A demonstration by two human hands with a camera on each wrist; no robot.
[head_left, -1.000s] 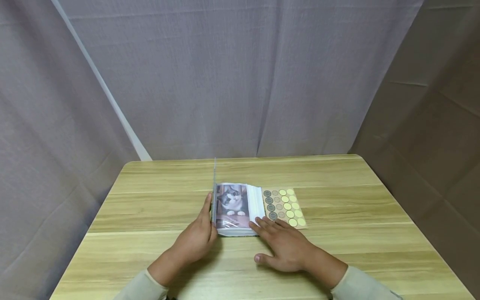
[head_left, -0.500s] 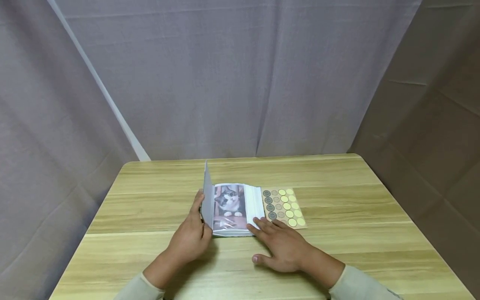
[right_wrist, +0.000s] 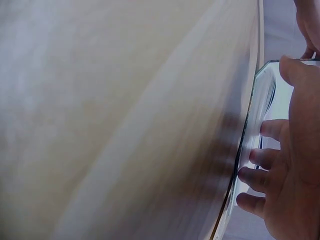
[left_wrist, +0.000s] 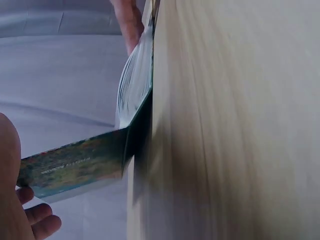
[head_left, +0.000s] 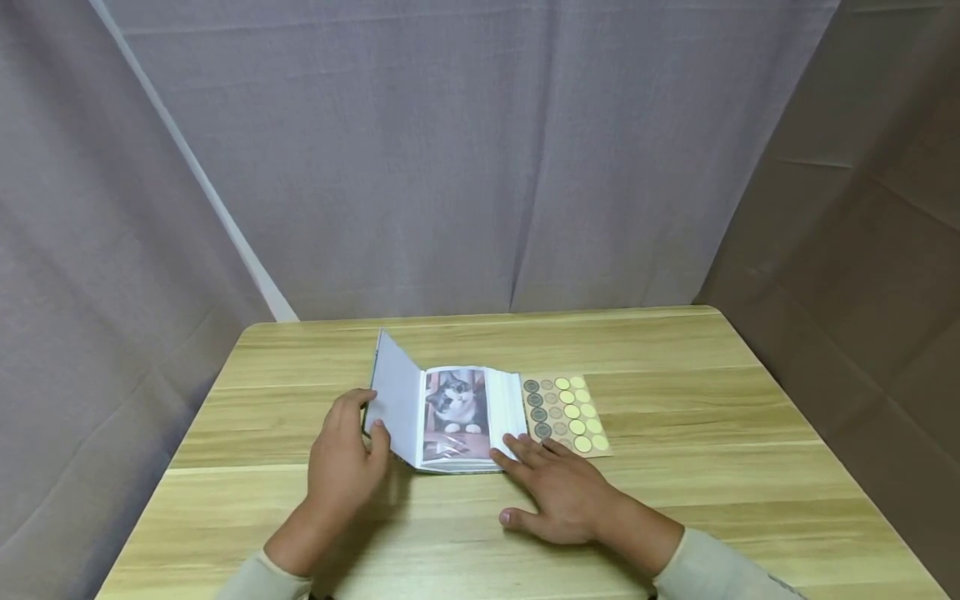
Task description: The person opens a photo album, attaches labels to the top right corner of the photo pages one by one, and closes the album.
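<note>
A photo album (head_left: 456,417) lies on the wooden table, its top pocket page showing a picture of a grey-and-white cat. My left hand (head_left: 341,454) grips the outer edge of the album's front cover (head_left: 395,396), thumb on the pale inner face and fingers behind. That cover leans outward to the left, and its dark printed outside (left_wrist: 80,165) shows in the left wrist view. My right hand (head_left: 566,492) lies flat with spread fingers, fingertips on the lower right of the white page edges. Straight fingers (right_wrist: 265,158) rest over the pages in the right wrist view.
A tan sheet of round stickers (head_left: 573,417), dark, brown and yellow, lies against the album's right side, partly behind the right hand. Bare wooden table (head_left: 712,400) surrounds both things. Grey curtains (head_left: 420,167) hang behind the table and at its sides.
My left hand has moved left, swinging the album cover from upright to leaning outward, so its pale inside shows more. My right hand has stayed on the pages.
</note>
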